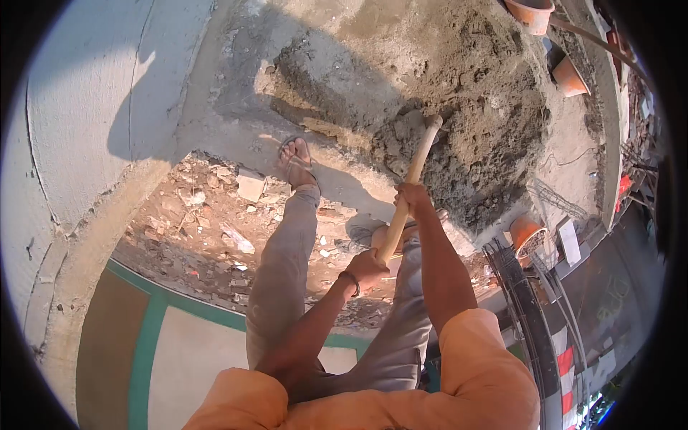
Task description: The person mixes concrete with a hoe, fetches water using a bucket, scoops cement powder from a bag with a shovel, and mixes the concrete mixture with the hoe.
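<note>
Both my hands grip the pale wooden handle of a hoe (pixel 417 165). My left hand (pixel 367 272), with a dark band at the wrist, is closed round the lower end of the handle, nearest my body. Farther up, my right hand (pixel 413 198) wraps round its middle. The hoe's far end rests in a heap of wet grey mortar (pixel 481 107); its blade (pixel 411 130) looks caked and partly buried, so its edge is hidden.
My sandalled foot (pixel 297 159) stands at the concrete edge, beside broken rubble (pixel 197 215). Orange buckets (pixel 570 77) lie along the right, one (pixel 527 235) near steel bars (pixel 517 297). A grey wall (pixel 86 93) rises at left.
</note>
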`<control>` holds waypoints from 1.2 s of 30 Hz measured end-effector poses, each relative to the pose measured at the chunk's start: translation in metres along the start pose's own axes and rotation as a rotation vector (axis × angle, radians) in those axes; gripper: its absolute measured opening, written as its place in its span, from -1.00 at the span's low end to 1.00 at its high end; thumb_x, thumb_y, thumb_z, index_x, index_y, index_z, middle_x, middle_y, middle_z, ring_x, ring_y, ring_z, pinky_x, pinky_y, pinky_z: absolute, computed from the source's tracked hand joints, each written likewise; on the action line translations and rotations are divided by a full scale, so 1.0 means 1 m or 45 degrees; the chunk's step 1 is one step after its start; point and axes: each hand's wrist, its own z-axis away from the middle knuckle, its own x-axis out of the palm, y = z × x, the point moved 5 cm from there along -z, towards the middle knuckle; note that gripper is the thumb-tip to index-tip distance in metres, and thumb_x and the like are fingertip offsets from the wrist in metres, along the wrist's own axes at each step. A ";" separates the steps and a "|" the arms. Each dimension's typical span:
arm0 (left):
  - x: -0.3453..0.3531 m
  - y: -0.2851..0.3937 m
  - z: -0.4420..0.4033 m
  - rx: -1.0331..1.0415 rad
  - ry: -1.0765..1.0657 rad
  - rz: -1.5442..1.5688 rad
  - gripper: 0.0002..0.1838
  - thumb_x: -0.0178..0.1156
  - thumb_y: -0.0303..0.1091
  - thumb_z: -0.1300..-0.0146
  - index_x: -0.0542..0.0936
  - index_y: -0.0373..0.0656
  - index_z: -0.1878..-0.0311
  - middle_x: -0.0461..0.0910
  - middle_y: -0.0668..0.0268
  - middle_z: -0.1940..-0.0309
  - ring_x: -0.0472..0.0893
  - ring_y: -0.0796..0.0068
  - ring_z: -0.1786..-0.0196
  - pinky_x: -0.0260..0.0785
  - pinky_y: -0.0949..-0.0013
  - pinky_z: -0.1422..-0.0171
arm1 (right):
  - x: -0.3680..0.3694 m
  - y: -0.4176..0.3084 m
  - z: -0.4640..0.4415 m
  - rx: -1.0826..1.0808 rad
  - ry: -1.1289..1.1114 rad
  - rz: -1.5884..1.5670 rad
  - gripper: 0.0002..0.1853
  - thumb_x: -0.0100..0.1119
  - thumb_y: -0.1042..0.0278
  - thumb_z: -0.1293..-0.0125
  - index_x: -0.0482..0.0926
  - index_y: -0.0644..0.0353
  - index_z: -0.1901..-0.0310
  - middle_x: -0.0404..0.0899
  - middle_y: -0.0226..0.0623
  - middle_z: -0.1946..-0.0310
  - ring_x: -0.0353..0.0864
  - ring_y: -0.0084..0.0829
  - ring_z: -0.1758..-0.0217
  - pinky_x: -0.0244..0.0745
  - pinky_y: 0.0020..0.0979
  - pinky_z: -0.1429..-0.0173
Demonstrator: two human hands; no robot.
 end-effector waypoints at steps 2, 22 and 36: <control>-0.073 0.065 0.050 0.068 -0.096 -0.190 -0.55 0.30 -0.23 0.08 0.51 -0.34 0.15 0.59 0.17 0.51 0.62 0.23 0.42 0.48 0.23 0.26 | 0.028 -0.017 0.019 -0.036 0.008 -0.302 -0.86 0.15 0.47 -0.24 0.40 0.28 0.24 0.38 -0.31 0.61 0.42 -0.39 0.65 0.51 -0.35 0.55; -0.217 -0.028 0.201 0.179 0.494 -1.138 -0.85 0.27 -0.38 0.06 0.60 -0.08 0.35 0.61 0.15 0.43 0.61 0.06 0.24 0.45 0.07 0.10 | 0.175 0.038 0.159 -0.105 -0.442 -1.078 -0.84 0.18 0.37 -0.30 0.39 0.12 0.21 0.35 -0.37 0.47 0.47 -0.39 0.45 0.52 -0.18 0.27; 0.016 0.032 -0.041 0.449 0.323 -0.459 -0.60 0.23 -0.29 0.00 0.53 -0.15 0.03 0.64 0.03 0.31 0.64 0.02 0.19 0.48 0.14 0.09 | -0.073 -0.117 -0.024 -0.414 0.139 -0.347 -0.82 0.16 0.43 -0.25 0.43 0.30 0.20 0.35 -0.33 0.60 0.43 -0.44 0.61 0.46 -0.38 0.57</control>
